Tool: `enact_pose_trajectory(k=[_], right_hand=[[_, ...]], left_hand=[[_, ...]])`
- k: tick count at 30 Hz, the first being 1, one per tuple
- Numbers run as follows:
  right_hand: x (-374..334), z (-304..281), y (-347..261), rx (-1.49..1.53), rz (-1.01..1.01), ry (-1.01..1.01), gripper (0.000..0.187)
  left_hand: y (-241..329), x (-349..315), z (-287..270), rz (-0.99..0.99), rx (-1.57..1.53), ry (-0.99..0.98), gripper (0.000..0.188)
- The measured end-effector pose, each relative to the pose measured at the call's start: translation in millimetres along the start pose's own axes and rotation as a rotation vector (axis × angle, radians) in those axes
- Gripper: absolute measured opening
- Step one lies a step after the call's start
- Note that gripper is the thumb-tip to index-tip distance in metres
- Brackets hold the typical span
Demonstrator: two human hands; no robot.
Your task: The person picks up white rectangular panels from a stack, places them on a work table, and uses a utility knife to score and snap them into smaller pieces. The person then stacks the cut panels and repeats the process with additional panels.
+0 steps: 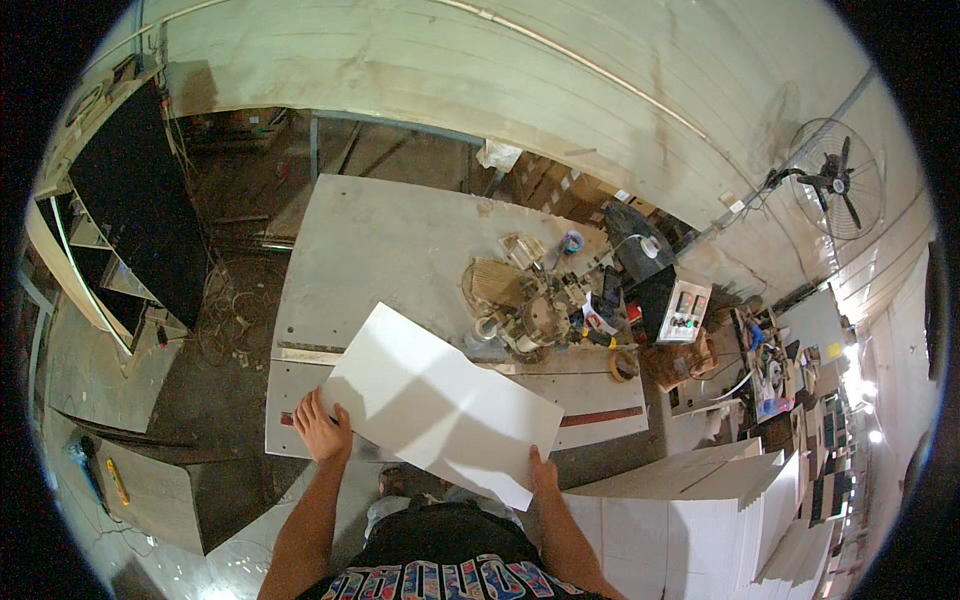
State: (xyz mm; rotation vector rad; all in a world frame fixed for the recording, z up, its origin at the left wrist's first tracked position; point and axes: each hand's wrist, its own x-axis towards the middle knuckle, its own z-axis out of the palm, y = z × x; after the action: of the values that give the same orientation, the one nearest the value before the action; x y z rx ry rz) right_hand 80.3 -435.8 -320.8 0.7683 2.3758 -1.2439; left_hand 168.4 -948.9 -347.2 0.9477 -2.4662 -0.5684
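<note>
A white panel [440, 400] with a wavy far edge lies tilted across the near part of the grey worktable, its lower right corner reaching past the front edge. At its left corner is my left hand [322, 428], fingers spread over the table edge and thumb close to the panel. My right hand [543, 472] grips the panel's right end, thumb on top and the other fingers hidden. Beyond the panel stands a machine [540, 310] with a ribbed, dusty part and metal fittings.
The grey worktable [370, 230] carries a tape roll [624, 365] and a blue-rimmed cup [571, 242]. A control box [685, 310] stands right of it. Stacked white panels [640, 530] fill the near right. At left are a black board [135, 200] and a yellow cutter [117, 482]. A fan [838, 182] hangs far right.
</note>
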Motion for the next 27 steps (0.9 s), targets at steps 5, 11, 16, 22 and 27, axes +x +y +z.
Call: enact_pose_trajectory(k=[5,11,16,22,27], right_hand=[[7.1,3.8,23.5,0.149,-0.090,-0.021,0.105],[33.3,0.5,69.7,0.372,-0.156,-0.151,0.074],[49.7,-9.3,126.5,0.433,-0.228,-0.234,0.064],[93.2,-85.7,178.0,0.424,0.059,-0.124,0.055],[136.2,-173.2,222.9,0.723,-0.068,-0.173,0.052]], left_hand=[[-0.5,-1.6,3.8,0.012,0.057,0.001,0.063],[0.3,-0.3,7.3,0.052,0.046,0.054,0.061],[16.1,-8.6,12.7,-0.088,-0.020,0.060,0.056],[72.9,-81.4,58.5,-0.274,0.098,0.162,0.061],[163.5,-162.4,91.7,-0.307,0.047,0.104,0.080]])
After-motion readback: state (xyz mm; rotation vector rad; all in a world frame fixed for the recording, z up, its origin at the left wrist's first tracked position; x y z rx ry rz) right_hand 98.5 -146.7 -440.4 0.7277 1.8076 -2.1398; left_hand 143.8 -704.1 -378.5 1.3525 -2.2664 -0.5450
